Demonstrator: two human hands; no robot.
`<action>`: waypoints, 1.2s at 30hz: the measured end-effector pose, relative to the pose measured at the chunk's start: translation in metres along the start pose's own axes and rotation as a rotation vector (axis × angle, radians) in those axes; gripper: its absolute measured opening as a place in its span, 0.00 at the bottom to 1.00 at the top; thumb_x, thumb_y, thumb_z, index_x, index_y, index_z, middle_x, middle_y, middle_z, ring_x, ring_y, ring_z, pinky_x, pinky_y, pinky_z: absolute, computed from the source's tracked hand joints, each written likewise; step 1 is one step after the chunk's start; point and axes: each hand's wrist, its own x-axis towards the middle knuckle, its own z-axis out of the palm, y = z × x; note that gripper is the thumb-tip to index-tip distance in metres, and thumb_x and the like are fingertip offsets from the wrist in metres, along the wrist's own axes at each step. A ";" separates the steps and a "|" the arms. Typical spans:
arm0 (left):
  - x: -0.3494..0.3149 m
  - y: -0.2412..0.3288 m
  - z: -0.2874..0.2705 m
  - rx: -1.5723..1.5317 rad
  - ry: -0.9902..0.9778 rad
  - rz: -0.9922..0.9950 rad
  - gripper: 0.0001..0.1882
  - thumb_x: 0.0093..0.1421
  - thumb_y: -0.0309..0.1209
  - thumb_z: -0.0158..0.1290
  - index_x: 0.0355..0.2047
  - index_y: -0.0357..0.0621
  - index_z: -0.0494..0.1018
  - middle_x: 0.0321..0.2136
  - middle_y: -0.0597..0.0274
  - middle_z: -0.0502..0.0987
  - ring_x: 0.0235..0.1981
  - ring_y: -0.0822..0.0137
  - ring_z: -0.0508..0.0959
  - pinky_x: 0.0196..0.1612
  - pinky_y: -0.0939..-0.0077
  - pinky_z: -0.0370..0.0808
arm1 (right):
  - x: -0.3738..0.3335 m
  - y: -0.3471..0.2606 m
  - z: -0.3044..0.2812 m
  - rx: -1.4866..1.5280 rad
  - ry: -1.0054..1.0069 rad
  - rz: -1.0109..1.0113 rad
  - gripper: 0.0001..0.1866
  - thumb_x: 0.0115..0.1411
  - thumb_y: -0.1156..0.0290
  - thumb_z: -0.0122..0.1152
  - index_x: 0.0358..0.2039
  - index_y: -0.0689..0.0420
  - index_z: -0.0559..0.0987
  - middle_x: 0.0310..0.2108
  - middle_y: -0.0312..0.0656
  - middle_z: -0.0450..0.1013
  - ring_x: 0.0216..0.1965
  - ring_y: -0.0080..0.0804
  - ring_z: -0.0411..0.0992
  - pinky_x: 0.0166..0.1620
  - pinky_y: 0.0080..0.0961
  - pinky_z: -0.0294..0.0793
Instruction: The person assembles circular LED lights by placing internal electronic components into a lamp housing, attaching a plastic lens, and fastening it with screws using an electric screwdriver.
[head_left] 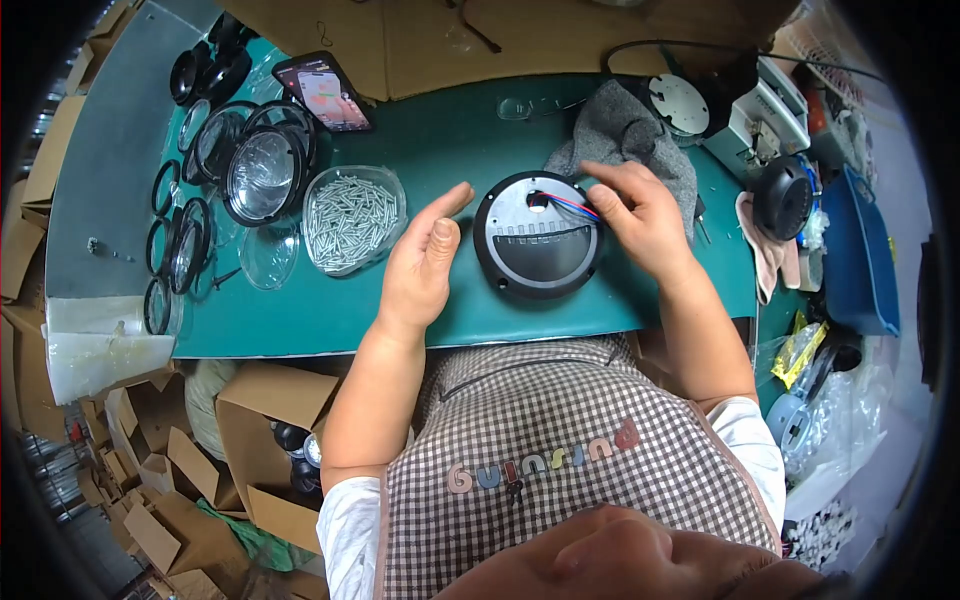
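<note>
A round black housing (540,265) lies on the green mat in front of me, with a grey inner face and a dark half-moon recess. From a hole near its top, red, blue and dark wires (568,205) run right toward my right thumb. My right hand (640,215) is at the housing's right edge, index finger and thumb apart; its other fingers are partly hidden. To the housing's left, my left hand (422,270) is held open, fingers stretched out and apart from it. A clear tub of silver screws (352,222) stands left of that hand.
Black rings with clear lenses (262,175) are piled at the left, near a phone (322,92). Behind the housing lie a grey cloth (625,135) and a perforated white disc (679,104). At the right are a blue bin (860,250) and a black round part (783,198).
</note>
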 end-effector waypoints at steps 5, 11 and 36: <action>-0.002 -0.001 -0.003 -0.009 0.014 0.003 0.37 0.72 0.55 0.38 0.63 0.29 0.63 0.60 0.40 0.68 0.65 0.50 0.66 0.66 0.55 0.62 | -0.003 0.004 0.003 -0.061 -0.002 0.012 0.15 0.62 0.61 0.64 0.44 0.55 0.85 0.33 0.42 0.76 0.35 0.36 0.74 0.39 0.28 0.74; -0.007 -0.001 -0.011 -0.010 0.031 0.023 0.37 0.72 0.54 0.38 0.62 0.29 0.64 0.60 0.40 0.69 0.64 0.50 0.67 0.65 0.56 0.63 | -0.003 0.002 0.005 -0.121 0.035 -0.086 0.14 0.60 0.61 0.65 0.44 0.52 0.85 0.33 0.41 0.76 0.34 0.37 0.75 0.38 0.30 0.75; -0.004 -0.032 -0.115 1.216 0.391 0.147 0.09 0.50 0.34 0.64 0.27 0.44 0.78 0.30 0.55 0.78 0.37 0.49 0.77 0.41 0.53 0.73 | 0.126 -0.129 0.184 -0.696 -0.755 -0.496 0.11 0.56 0.67 0.63 0.39 0.55 0.84 0.41 0.48 0.78 0.45 0.47 0.77 0.46 0.41 0.78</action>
